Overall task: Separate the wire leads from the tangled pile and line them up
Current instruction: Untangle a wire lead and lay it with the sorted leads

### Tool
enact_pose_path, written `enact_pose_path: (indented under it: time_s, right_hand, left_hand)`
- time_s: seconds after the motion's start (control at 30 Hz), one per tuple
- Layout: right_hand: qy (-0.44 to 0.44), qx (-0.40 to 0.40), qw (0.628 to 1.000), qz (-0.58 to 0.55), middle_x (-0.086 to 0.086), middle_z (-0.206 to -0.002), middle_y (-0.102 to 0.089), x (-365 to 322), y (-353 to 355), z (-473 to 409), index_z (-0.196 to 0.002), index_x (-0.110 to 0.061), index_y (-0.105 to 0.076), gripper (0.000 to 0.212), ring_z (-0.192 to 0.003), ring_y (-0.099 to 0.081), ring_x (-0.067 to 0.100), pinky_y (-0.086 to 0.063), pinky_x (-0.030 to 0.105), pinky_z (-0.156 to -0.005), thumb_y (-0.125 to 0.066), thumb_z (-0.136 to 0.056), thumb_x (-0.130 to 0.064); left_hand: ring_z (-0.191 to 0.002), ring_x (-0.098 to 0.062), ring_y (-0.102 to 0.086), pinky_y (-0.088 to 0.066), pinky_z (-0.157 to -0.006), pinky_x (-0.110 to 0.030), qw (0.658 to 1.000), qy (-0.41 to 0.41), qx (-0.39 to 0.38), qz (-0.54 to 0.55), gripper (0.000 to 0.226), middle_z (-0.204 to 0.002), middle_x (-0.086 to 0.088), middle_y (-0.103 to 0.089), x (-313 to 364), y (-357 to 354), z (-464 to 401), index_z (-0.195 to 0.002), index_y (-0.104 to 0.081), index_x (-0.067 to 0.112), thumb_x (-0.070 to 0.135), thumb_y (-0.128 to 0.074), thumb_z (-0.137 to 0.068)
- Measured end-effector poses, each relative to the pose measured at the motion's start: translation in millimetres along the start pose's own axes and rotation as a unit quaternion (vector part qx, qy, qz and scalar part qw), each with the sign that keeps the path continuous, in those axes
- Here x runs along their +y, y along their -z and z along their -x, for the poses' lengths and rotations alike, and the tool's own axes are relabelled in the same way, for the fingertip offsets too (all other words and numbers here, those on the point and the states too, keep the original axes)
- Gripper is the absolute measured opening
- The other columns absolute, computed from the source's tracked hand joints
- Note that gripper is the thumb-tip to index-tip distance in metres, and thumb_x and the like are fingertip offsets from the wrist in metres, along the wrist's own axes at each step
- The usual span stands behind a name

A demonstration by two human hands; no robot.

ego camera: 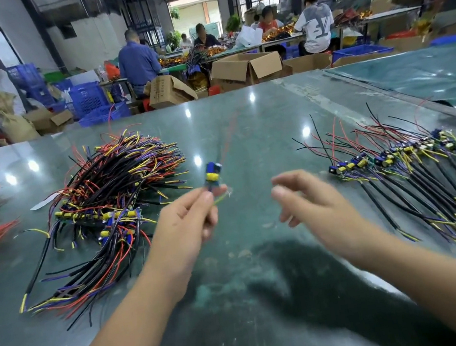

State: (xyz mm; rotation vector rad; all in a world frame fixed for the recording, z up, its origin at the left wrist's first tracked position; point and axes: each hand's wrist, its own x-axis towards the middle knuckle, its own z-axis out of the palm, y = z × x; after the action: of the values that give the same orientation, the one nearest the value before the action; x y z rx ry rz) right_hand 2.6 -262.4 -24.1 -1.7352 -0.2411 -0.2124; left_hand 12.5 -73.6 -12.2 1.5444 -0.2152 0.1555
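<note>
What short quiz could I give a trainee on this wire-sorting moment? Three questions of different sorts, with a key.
1. True or false: the left hand pinches a wire lead lifted above the table.
2. Multiple choice: where does the lined-up row lie? A) right of the hands B) left of the hands C) in a cardboard box
3. Fill in: the tangled pile lies to the ____ of the left hand.

Key
1. True; its fingers have a grip on the lead's lower end.
2. A; the right hand hangs beside it, fingers loose, holding nothing.
3. Left.
</note>
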Motion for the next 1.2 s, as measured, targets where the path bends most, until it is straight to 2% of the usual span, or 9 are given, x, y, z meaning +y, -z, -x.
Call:
enact_pose_path:
  time_s: [0.1,0.27,0.53,0.67,0.77,0.87,0.97,1.1,1.2]
  right_hand:
    - [0.089,-0.094,0.981,0.144,-0.013,-0.084,-0.063,2.3,-10.8,13.9,-0.098,-0.028,-0.061,0.007,-0.075,-0.057,-0.001,-0.044,0.012,-0.07,-0.057,-0.093,-0.029]
    - [0.057,-0.182,0.98,0.057,-0.008,-0.083,-0.067,-4.1,-22.5,21.4,-0.093,-0.025,-0.061,0.022,-0.072,-0.063,0.01,-0.051,0.024,-0.074,-0.047,-0.091,-0.042]
    - [0.026,-0.087,0.996,0.002,0.0,-0.069,-0.068,5.4,-18.0,9.2,-0.082,-0.017,-0.068,0.008,-0.051,-0.055,0.009,-0.047,0.024,-0.055,-0.067,-0.086,-0.024]
    - [-0.015,-0.065,0.997,0.033,0.002,-0.057,-0.064,6.9,-14.6,5.9,-0.07,-0.022,-0.068,0.008,-0.049,-0.054,0.009,-0.047,0.029,-0.053,-0.067,-0.074,-0.028]
    - [-0.039,0.028,0.991,0.121,-0.004,-0.05,-0.06,9.6,1.0,-6.1,-0.062,-0.017,-0.063,0.012,-0.047,-0.052,0.011,-0.043,0.026,-0.053,-0.066,-0.07,-0.026]
    - [-0.043,0.086,0.963,0.251,0.002,-0.049,-0.06,9.8,29.6,-17.4,-0.057,-0.012,-0.063,0.016,-0.047,-0.054,0.014,-0.044,0.026,-0.053,-0.067,-0.071,-0.019]
    - [-0.082,0.068,0.916,0.388,0.013,-0.052,-0.05,12.7,56.4,-22.7,-0.06,-0.003,-0.06,0.02,-0.054,-0.045,0.022,-0.038,0.029,-0.05,-0.064,-0.071,-0.019]
    - [-0.108,0.051,0.865,0.488,0.007,-0.053,-0.043,15.2,72.0,-27.2,-0.059,-0.009,-0.049,0.023,-0.062,-0.045,0.028,-0.03,0.028,-0.05,-0.061,-0.076,-0.019]
    - [-0.089,0.06,0.837,0.537,0.005,-0.051,-0.036,15.9,78.9,-28.9,-0.055,-0.012,-0.038,0.031,-0.056,-0.039,0.026,-0.025,0.026,-0.045,-0.059,-0.077,-0.016]
  left_hand:
    - [-0.052,-0.007,-0.044,-0.037,-0.048,-0.015,0.984,0.02,-0.022,0.174,0.031,-0.063,0.0,-0.057,5.3,-1.5,-1.1,-0.105,-0.065,0.009,0.003,-0.037,-0.096]
    - [-0.072,-0.01,-0.066,-0.054,-0.066,-0.02,0.971,0.037,-0.064,0.227,0.027,-0.083,-0.005,-0.071,-0.1,-6.9,7.1,-0.108,-0.065,0.013,0.015,-0.052,-0.084]
    - [-0.101,-0.019,-0.068,-0.053,-0.082,-0.023,0.988,0.024,-0.102,0.111,0.035,-0.105,-0.008,-0.073,-16.5,-19.0,9.9,-0.111,-0.065,0.014,0.023,-0.061,-0.077]
    - [-0.111,-0.009,-0.063,-0.046,-0.098,-0.022,0.991,0.016,-0.129,-0.013,0.039,-0.112,0.004,-0.071,-18.4,-16.7,9.1,-0.114,-0.066,0.02,0.031,-0.063,-0.077]
    - [-0.108,0.001,-0.061,-0.045,-0.092,-0.013,0.984,0.009,-0.132,-0.119,0.023,-0.108,0.016,-0.071,-20.6,-10.4,8.3,-0.107,-0.068,0.028,0.025,-0.062,-0.085]
    - [-0.098,0.003,-0.064,-0.045,-0.08,-0.007,0.985,0.024,-0.121,-0.124,0.022,-0.1,0.015,-0.073,-20.5,-5.1,6.7,-0.107,-0.066,0.028,0.015,-0.061,-0.09]
    - [-0.088,0.003,-0.066,-0.047,-0.077,-0.009,0.987,0.029,-0.109,-0.112,0.023,-0.095,0.013,-0.074,-17.5,-3.4,6.2,-0.106,-0.064,0.029,0.014,-0.06,-0.09]
    - [-0.081,-0.003,-0.065,-0.048,-0.075,-0.012,0.987,0.023,-0.102,-0.125,0.024,-0.095,0.005,-0.074,-16.6,-1.2,5.2,-0.109,-0.064,0.029,0.014,-0.06,-0.091]
    - [-0.078,-0.005,-0.065,-0.047,-0.073,-0.011,0.988,0.022,-0.093,-0.121,0.028,-0.093,-0.002,-0.073,-15.8,-0.3,3.4,-0.115,-0.059,0.026,0.011,-0.058,-0.092]
